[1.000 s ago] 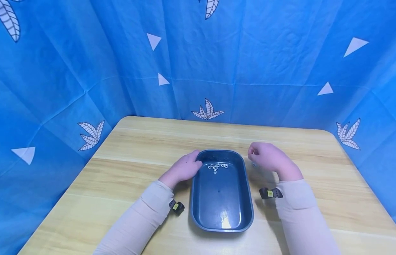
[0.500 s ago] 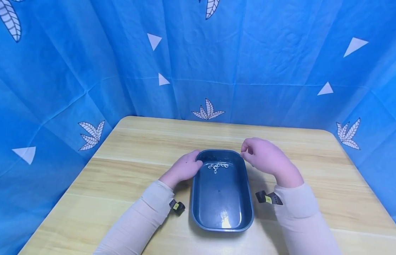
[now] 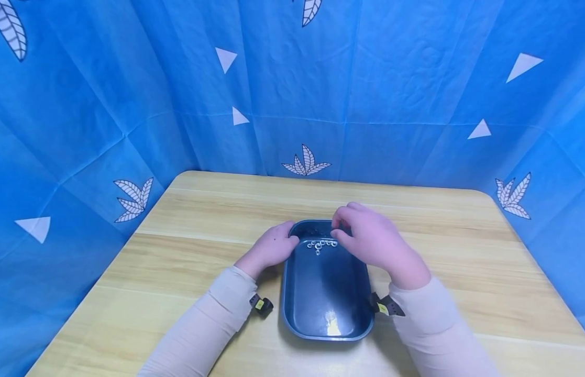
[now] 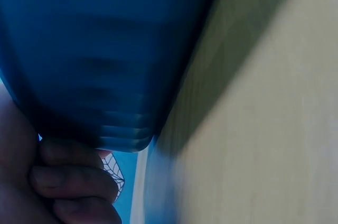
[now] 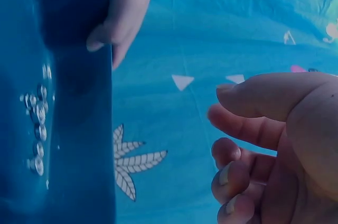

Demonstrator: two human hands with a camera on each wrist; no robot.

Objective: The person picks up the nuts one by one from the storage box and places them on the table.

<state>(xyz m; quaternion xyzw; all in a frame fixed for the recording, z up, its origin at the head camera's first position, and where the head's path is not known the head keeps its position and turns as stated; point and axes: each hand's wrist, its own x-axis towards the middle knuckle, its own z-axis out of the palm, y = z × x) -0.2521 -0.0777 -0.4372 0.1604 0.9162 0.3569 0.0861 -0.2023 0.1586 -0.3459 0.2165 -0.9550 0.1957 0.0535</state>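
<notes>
Glossy dark-blue tray, round-cornered, small silvery rings clustered inside

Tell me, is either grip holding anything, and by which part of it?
The left grip holds the dark blue tray by the rim near its far left corner. Whether the right grip pinches anything cannot be told; nothing shows in it.

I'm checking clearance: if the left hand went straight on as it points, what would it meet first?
Probably the blue tray, directly ahead: the left hand grips its far left corner.
</notes>
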